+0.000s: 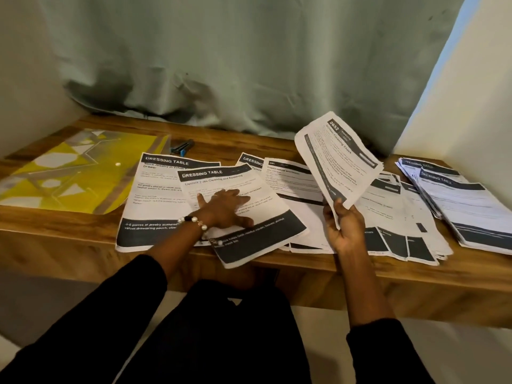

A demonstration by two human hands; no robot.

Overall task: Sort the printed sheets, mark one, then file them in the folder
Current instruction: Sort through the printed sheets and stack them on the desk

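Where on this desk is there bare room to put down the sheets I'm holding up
Bare wood shows along the back edge, between the curtain and the spread sheets, right of the pens. Elsewhere the yellow folder, overlapping sheets and right-hand stack crowd it.

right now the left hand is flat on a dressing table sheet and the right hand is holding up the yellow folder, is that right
Not quite. In the head view the right hand holds up a printed sheet, not the yellow folder, which lies flat at the desk's left end. The left hand does rest flat on a Dressing Table sheet.
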